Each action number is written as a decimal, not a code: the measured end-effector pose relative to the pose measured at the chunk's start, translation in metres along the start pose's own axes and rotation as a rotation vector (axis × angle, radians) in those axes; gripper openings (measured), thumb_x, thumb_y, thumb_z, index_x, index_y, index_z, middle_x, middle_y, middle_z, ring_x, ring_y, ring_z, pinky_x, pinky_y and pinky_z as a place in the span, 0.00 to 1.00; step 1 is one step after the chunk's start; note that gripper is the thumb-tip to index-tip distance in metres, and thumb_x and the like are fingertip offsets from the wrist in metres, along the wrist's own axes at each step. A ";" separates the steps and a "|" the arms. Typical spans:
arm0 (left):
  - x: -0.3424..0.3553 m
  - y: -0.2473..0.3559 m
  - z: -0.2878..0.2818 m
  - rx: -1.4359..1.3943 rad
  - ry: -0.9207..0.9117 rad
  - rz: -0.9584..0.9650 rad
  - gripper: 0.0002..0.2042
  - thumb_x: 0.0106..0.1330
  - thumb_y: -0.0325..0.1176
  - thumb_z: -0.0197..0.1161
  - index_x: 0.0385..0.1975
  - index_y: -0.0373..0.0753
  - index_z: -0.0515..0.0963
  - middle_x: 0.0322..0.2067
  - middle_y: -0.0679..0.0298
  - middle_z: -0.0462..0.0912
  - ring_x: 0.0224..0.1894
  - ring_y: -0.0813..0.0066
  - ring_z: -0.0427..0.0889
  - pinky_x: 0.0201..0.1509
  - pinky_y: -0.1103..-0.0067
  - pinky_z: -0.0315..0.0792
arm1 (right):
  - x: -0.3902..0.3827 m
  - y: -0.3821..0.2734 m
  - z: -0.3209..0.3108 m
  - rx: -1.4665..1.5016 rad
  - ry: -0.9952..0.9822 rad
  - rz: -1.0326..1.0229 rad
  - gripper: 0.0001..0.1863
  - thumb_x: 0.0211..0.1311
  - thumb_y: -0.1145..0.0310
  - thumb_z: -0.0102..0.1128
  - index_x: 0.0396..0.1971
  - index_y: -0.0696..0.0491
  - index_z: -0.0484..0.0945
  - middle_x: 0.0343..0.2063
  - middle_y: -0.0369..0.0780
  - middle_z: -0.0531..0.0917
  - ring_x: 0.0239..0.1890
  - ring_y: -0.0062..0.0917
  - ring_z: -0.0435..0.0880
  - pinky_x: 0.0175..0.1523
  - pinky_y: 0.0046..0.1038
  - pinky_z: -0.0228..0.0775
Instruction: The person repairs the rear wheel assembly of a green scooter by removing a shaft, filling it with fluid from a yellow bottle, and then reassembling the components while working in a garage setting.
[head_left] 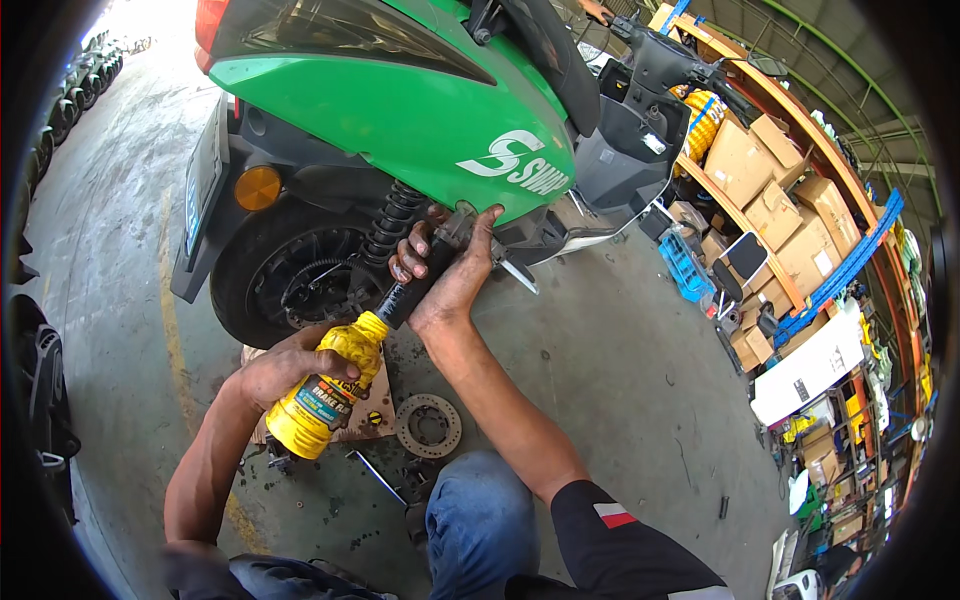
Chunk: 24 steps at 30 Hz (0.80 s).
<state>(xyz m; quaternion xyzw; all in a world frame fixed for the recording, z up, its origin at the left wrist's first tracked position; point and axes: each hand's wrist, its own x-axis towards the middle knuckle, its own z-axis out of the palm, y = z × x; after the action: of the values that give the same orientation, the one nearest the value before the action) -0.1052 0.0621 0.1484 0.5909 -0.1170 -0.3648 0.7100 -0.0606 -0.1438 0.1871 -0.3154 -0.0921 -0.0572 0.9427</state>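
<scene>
My left hand [315,365] grips a yellow plastic bottle [330,400], tilted with its neck up and to the right, meeting the lower end of a black cylindrical part [405,295]. My right hand [455,270] is wrapped round that black cylinder, which has a metal fitting at its upper end. Just behind both hands is a green scooter [390,100] with a black coil spring [390,225] and rear wheel [255,275]. Beneath the bottle, a piece of cardboard [365,430] lies on the floor beside a perforated brake disc [428,423] and metal tools [375,475].
Orange racking [730,205] with cardboard boxes [780,230] lines the right, with a blue crate [683,263] and a white panel [805,365]. More scooters [45,120] line the far left. Another person's hand [592,12] shows at the top. Concrete floor [610,380] surrounds me.
</scene>
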 end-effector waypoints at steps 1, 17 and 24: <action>0.001 -0.001 0.000 -0.001 -0.001 0.001 0.36 0.52 0.29 0.67 0.64 0.37 0.62 0.43 0.53 0.81 0.36 0.60 0.85 0.38 0.66 0.83 | 0.000 0.000 -0.001 -0.001 0.000 0.000 0.39 0.59 0.22 0.38 0.36 0.47 0.72 0.15 0.33 0.66 0.12 0.19 0.62 0.21 0.24 0.55; 0.002 -0.006 0.001 0.016 -0.011 0.006 0.34 0.52 0.30 0.67 0.62 0.36 0.64 0.43 0.55 0.81 0.37 0.63 0.85 0.39 0.68 0.83 | -0.001 -0.001 0.003 -0.099 -0.023 -0.021 0.40 0.66 0.28 0.33 0.62 0.46 0.66 0.14 0.31 0.63 0.10 0.17 0.59 0.19 0.24 0.56; 0.007 -0.011 -0.001 0.014 -0.015 0.026 0.37 0.53 0.30 0.67 0.65 0.36 0.60 0.43 0.54 0.81 0.38 0.61 0.85 0.41 0.68 0.83 | -0.003 -0.003 0.005 -0.109 0.003 -0.026 0.41 0.66 0.28 0.34 0.63 0.47 0.65 0.14 0.31 0.62 0.10 0.16 0.58 0.19 0.23 0.54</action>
<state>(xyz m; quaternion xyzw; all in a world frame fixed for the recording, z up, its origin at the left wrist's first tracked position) -0.1038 0.0579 0.1363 0.5915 -0.1324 -0.3593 0.7096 -0.0648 -0.1433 0.1922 -0.3652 -0.0916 -0.0748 0.9234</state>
